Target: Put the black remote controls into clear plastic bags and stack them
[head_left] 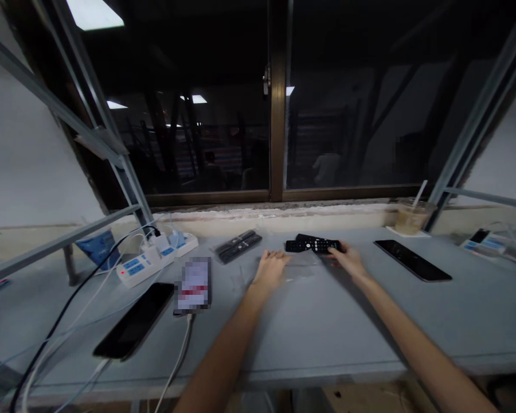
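Clearly, in the head view, we see pale marks on the buttons of two overlapping black remotes (pixel 312 245), too small for us to read. Blue patches on the white power strip (pixel 133 271) are equally illegible, and the lit phone (pixel 193 287) is pixelated. Our right hand (pixel 347 260) has its fingers clamped on the remotes' right end, near the table's back edge. Our left hand (pixel 273 266) is blurred, fingers curled together by clear plastic (pixel 301 268); whether it grips that, we cannot tell. We work at a grey table (pixel 327 332) before a dark window (pixel 206 63) reflecting ceiling lights.
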`<state>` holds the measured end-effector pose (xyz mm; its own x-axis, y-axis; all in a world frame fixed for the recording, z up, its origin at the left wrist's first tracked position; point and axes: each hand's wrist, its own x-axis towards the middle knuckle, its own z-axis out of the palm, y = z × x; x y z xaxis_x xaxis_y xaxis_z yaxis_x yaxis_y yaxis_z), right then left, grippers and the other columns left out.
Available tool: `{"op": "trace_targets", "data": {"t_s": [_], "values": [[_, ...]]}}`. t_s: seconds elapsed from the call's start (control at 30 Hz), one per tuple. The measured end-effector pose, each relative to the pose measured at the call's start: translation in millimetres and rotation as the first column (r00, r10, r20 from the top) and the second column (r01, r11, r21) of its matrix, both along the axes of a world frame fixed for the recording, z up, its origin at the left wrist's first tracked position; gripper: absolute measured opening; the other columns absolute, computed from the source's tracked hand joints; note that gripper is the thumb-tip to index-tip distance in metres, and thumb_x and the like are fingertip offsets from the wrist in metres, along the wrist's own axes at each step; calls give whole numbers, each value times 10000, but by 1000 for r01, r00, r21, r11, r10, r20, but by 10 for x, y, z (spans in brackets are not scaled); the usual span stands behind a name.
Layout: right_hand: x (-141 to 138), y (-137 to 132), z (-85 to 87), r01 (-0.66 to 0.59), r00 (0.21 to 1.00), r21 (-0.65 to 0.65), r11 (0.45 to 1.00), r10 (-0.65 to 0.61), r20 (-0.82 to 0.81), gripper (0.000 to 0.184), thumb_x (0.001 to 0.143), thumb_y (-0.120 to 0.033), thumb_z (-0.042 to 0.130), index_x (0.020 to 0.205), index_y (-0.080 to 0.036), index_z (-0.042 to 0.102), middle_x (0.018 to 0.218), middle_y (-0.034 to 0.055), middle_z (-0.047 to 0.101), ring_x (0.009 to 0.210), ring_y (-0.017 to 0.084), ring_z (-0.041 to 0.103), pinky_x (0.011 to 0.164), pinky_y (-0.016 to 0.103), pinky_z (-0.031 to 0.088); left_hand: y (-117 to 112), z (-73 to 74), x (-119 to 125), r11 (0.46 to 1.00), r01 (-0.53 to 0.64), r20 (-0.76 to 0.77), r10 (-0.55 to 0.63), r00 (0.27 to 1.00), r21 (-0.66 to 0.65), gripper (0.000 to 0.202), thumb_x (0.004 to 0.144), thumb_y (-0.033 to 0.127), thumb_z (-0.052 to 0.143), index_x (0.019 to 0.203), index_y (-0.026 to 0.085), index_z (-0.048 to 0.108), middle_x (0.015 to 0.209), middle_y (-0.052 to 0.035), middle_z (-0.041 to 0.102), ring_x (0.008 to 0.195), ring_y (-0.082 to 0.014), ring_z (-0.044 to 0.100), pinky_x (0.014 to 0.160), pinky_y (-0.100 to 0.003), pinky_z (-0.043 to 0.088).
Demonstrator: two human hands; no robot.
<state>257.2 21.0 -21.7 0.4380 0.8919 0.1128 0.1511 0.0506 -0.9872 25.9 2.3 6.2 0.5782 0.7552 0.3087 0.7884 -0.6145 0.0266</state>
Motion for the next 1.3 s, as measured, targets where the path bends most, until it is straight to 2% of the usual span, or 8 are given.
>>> {"op": "trace_targets", "data": {"t_s": [0.2, 0.43, 0.6, 0.7, 0.8, 0.97, 1.07, 1.3], "values": [[71, -55, -43, 36, 879, 63, 997, -61, 473, 637, 496, -395, 732, 1088, -221, 575, 818, 51, 652, 673, 210, 601, 562, 305, 462, -6, 65, -2, 1000, 28, 35, -28, 999, 7, 306, 785, 84, 455, 984, 238, 629, 965, -34, 612, 923, -172, 536, 848, -320, 359], [16, -128, 44, 64, 635, -103, 993, 39, 771, 411, 598, -438, 676, 953, -234, 649, 882, 49, 663, 830, 251, 613, 641, 324, 448, -27, 311, -109, 975, -77, 231, 27, 973, 209, 306, 783, 106, 427, 921, 251, 659, 955, -24, 592, 884, -157, 541, 795, -294, 380], [-7, -206, 136, 151, 532, -137, 979, 36, 846, 391, 632, -452, 641, 968, -252, 650, 962, 53, 651, 844, 231, 615, 635, 289, 441, -111, 170, 23, 1000, -2, 55, 2, 998, 0, 136, 710, 253, 553, 781, 215, 662, 901, -35, 612, 904, -204, 548, 804, -328, 389], [0, -224, 150, 197, 512, -118, 973, 1, 859, 369, 642, -416, 634, 968, -243, 652, 977, 59, 640, 826, 215, 618, 636, 272, 440, -129, 93, 66, 992, -13, 22, 15, 1000, -127, 233, 707, 420, 564, 753, 203, 636, 857, -29, 619, 822, -197, 568, 760, -317, 406], [3, -209, 134, 172, 515, -61, 983, -37, 856, 369, 623, -340, 658, 978, -244, 648, 1019, 57, 617, 827, 193, 611, 665, 261, 445, -115, 49, 68, 991, -16, 36, 20, 999, -131, 330, 715, 503, 543, 808, 194, 613, 897, -36, 614, 829, -195, 566, 762, -308, 406], [-27, -161, 97, -123, 556, 34, 992, 41, 830, 256, 694, -335, 618, 933, -260, 670, 1034, 40, 607, 876, 181, 593, 725, 289, 459, -44, -40, 59, 989, -5, 58, 14, 998, -146, 349, 780, 444, 499, 1038, 216, 556, 1037, -48, 578, 963, -200, 532, 842, -310, 390], [-29, -150, 88, -201, 588, 44, 979, 84, 805, 202, 754, -330, 558, 902, -271, 682, 1000, 28, 633, 903, 181, 592, 725, 291, 465, 20, -78, 21, 986, -20, 66, 32, 997, -167, 387, 822, 416, 451, 1171, 253, 491, 1109, -52, 542, 1036, -199, 495, 902, -327, 357], [19, -150, 91, -94, 586, 12, 995, 46, 809, 186, 742, -289, 568, 877, -274, 696, 1018, 14, 647, 907, 195, 601, 734, 305, 470, 77, -85, -63, 987, -1, 105, 18, 994, -161, 288, 836, 367, 453, 1073, 272, 586, 1028, -38, 561, 1006, -195, 502, 878, -336, 366]]}}
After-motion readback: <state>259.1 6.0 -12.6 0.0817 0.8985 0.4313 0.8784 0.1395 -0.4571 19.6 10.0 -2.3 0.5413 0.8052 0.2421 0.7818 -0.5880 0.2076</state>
